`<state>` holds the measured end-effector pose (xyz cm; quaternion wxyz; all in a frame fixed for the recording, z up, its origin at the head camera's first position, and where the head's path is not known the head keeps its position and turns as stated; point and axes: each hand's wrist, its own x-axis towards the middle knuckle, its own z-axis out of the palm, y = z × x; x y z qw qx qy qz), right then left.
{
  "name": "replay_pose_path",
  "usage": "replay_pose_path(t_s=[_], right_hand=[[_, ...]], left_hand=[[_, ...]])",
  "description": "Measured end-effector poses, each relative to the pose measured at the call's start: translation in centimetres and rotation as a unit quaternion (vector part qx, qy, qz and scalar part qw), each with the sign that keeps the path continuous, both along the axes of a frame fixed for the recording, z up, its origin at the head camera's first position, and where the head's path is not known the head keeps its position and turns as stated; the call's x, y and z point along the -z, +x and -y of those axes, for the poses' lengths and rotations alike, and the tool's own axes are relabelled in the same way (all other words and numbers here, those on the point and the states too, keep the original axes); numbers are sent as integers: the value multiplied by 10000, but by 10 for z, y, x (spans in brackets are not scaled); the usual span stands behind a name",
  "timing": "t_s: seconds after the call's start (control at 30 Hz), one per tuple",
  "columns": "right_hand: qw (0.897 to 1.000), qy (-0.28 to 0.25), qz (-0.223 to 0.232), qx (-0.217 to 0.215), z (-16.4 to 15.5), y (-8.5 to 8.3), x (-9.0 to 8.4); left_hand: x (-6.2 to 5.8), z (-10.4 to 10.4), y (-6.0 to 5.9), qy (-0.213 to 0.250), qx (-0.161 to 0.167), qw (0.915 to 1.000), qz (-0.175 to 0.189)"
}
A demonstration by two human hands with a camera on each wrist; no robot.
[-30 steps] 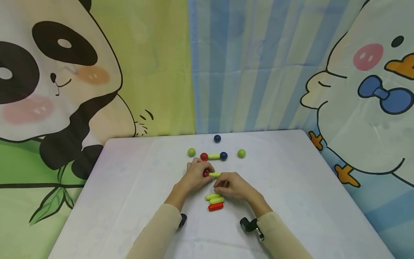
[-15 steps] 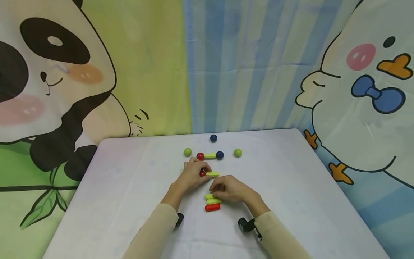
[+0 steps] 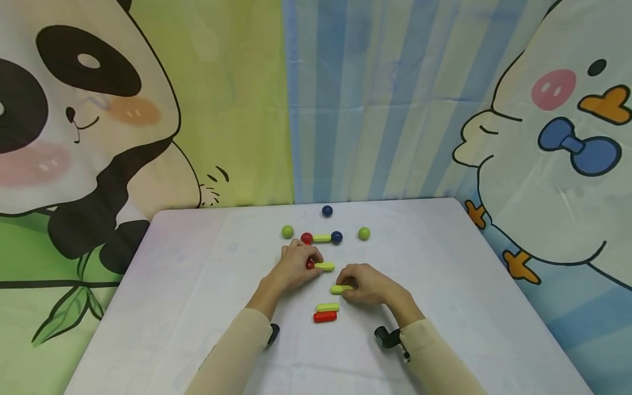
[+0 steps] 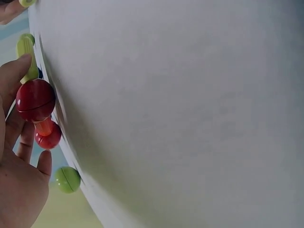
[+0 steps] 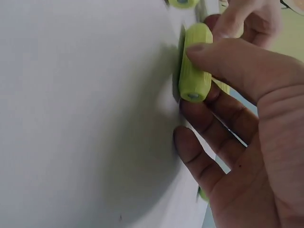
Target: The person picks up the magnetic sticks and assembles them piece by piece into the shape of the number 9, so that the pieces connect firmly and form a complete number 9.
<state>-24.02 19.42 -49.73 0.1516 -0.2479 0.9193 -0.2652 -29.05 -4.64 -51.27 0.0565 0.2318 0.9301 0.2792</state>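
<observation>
My left hand [image 3: 296,267] holds a magnetic-looking toy frame by its near red ball [image 4: 35,99]. Its thumb lies on the yellow-green rod [image 3: 326,266] that sticks out rightward from that ball. In the left wrist view, an orange-red rod [image 4: 43,127] links this ball to a second red ball [image 4: 49,137]. From that far ball [image 3: 306,238] another green rod [image 3: 322,238] runs to a dark blue ball [image 3: 337,237]. My right hand [image 3: 369,284] pinches a separate green rod [image 5: 194,71] between thumb and fingers, just in front of the frame.
A green rod [image 3: 328,307] and a red rod [image 3: 325,316] lie side by side nearer me. Beyond the frame are a dark blue ball [image 3: 327,211] and two green balls, left [image 3: 287,231] and right [image 3: 364,233]. The white table [image 3: 207,307] meets printed curtains behind.
My right hand has picked one green rod from the small group and moved it forward and right. The left hand keeps its hold on the frame.
</observation>
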Motion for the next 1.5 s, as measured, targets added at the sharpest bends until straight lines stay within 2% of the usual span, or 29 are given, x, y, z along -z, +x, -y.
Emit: replay_pose_path(t_s=[0.2, 0.43, 0.5, 0.67, 0.77, 0.9, 1.0, 1.27, 1.5], right_hand=[[9981, -375, -105, 488, -13, -11, 0], [9926, -609, -84, 1051, -25, -22, 1], [9915, -701, -97, 1088, -25, -26, 1], [9878, -913, -216, 1245, -22, -33, 3], [9846, -943, -256, 1450, -20, -36, 5], [9780, -1121, -196, 1750, -14, -38, 6], [9718, -1331, -68, 1946, -7, -39, 6], [9624, -1564, 157, 2216, 0, -41, 6], [9494, -1917, 461, 2443, 6, -44, 11]], left_hand=[[-7, -2, -6, 35, -58, 10000, 11], [-4, -12, -13, 227, 36, 9975, -663], [-2, -13, -14, 83, -16, 9969, -785], [-2, -17, -19, -650, -72, 9933, -949], [-5, -20, -24, -801, -152, 9936, -784], [-10, -19, -30, -516, -396, 9975, -280], [-13, -14, -34, -319, -577, 9978, -44], [-11, -18, -43, -287, -726, 9969, 6], [-6, -21, -45, -193, -1200, 9926, -57]])
